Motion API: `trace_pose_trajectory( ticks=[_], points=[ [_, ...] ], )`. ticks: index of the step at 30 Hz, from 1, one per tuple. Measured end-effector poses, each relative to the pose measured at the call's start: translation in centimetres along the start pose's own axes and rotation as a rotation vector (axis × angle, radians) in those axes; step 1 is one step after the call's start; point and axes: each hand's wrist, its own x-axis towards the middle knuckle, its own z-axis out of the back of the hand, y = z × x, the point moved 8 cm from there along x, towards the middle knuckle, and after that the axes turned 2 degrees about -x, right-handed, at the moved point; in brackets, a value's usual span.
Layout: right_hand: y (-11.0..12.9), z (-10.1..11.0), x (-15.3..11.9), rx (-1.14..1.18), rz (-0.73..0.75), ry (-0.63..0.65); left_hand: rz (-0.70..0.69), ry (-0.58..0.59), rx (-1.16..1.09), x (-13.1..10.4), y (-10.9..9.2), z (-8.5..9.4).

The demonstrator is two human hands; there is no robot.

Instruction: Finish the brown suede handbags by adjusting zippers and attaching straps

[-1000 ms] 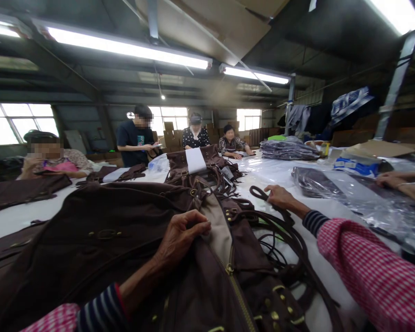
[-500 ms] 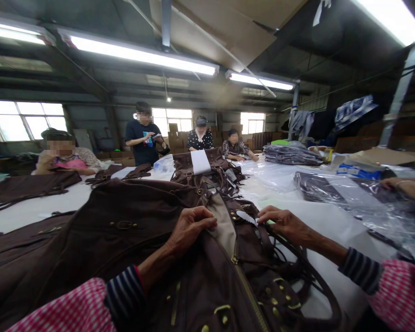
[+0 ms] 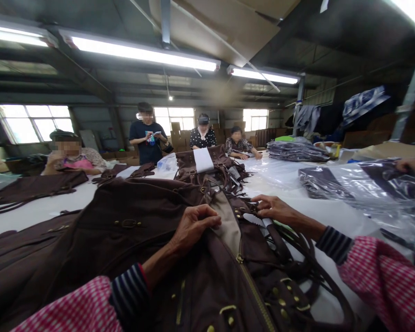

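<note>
A dark brown bag [image 3: 207,272] lies in front of me, its brass zipper [image 3: 254,290] partly open over a beige lining [image 3: 228,221]. My left hand [image 3: 197,226] is closed at the left edge of the opening, thumb and fingers pinched together; what they hold, if anything, is too small to name. My right hand [image 3: 276,212] reaches over the straps at the bag's right side, fingers curled at the brown material. Just below its fingertips is a white serrated-looking piece [image 3: 253,220]. Brown straps [image 3: 327,281] loop down on the right.
Another brown bag [image 3: 200,163] with a white paper band lies ahead. Plastic-wrapped bags [image 3: 339,180] lie at right, beside another person's hand [image 3: 410,165]. A stack of wrapped bags [image 3: 297,150] is farther back. Several people are across the white table [image 3: 65,198].
My right hand has shifted left and slightly up, off the white piece's end to the brown material above it. The wrapped bag at right is lifted higher. My left hand keeps its pinch.
</note>
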Motion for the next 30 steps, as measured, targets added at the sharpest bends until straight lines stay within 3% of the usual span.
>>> trace_pose_trajectory(
  ticks=[4,9,14,23,30],
  points=[
    [1.1,0.1,-0.9,0.001,0.040,0.087,0.005,0.009,-0.027,0.1,-0.1,-0.1],
    [2.9,-0.2,-1.2,-0.258,0.180,0.018,0.057,0.025,-0.090,-0.1,-0.5,0.1],
    [3.5,0.3,-0.8,-0.435,0.220,-0.075,0.108,0.044,-0.154,-0.1,-0.6,0.6],
    [4.1,0.5,-0.5,-0.220,0.139,-0.073,0.072,0.081,-0.139,0.2,-0.1,0.3],
    [8.2,-1.0,1.4,0.148,0.091,-0.117,0.091,0.143,-0.181,-0.5,-0.8,-0.8]
  ],
)
